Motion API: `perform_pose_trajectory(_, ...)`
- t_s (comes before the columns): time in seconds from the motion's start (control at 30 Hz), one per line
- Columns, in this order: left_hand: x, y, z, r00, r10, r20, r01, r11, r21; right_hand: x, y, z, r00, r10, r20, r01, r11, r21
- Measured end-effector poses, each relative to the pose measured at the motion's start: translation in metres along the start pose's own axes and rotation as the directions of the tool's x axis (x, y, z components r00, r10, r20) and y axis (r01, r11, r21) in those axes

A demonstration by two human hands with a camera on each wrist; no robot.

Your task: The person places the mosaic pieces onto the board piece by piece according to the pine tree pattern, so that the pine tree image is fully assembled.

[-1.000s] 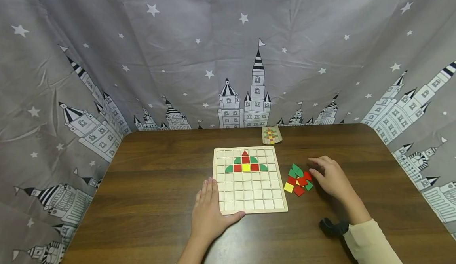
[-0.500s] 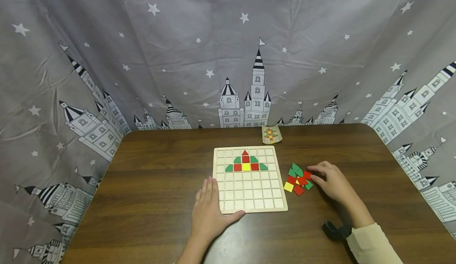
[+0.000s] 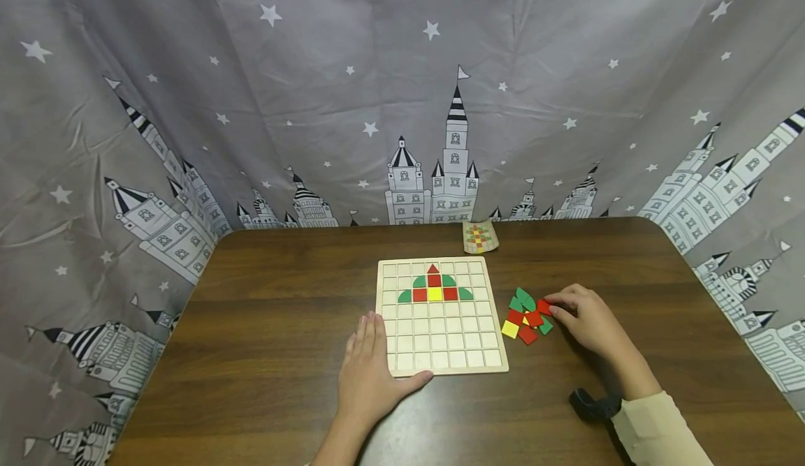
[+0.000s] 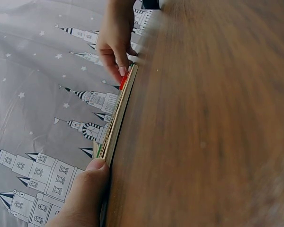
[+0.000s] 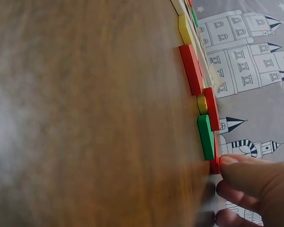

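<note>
Since a second ago the right hand (image 3: 588,319) has drawn in toward the loose tiles, and its fingertips now sit on a red tile (image 3: 544,306) at the right edge of the pile; the left hand has kept its place.

On the left, the left hand (image 3: 367,372) lies flat on the wooden table (image 3: 264,326), fingers straight and together, its thumb along the near edge of the grid board (image 3: 440,344) at the board's lower left corner. The left wrist view shows the thumb (image 4: 92,182) pressed against the board's edge.

On the board, the upper rows carry a small figure of red, green and yellow tiles (image 3: 434,287).

Just right of the board lies the pile of loose tiles (image 3: 527,318) in green, red and yellow, resting on the table, clear of the board. The red tile is the one nearest the right hand, at its fingertips; in the right wrist view a curled finger (image 5: 246,172) touches the tile's end (image 5: 214,165), but whether the hand pinches it or only touches it cannot be told.

A pattern card (image 3: 480,237) stands at the far table edge against the castle-print curtain (image 3: 402,89).
</note>
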State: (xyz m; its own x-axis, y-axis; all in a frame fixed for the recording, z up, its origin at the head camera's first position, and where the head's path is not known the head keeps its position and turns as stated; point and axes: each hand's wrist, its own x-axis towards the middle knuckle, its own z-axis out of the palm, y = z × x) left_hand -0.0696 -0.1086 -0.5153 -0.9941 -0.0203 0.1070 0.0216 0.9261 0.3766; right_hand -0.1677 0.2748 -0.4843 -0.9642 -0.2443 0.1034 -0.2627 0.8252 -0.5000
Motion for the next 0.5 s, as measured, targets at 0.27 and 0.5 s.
perform_pose_trajectory(0.27,0.000,0.000,-0.001,1.000,-0.004,0.008,0.004,1.000,0.000,0.005,-0.005,0.003,1.000,-0.022,-0.008,0.022,1.000,0.008)
perform_pose_trajectory(0.5,0.000,0.001,-0.001,1.000,-0.004,0.009,0.004,1.000,0.000,0.013,-0.016,0.011,1.000,-0.014,-0.008,0.014,1.000,0.011)
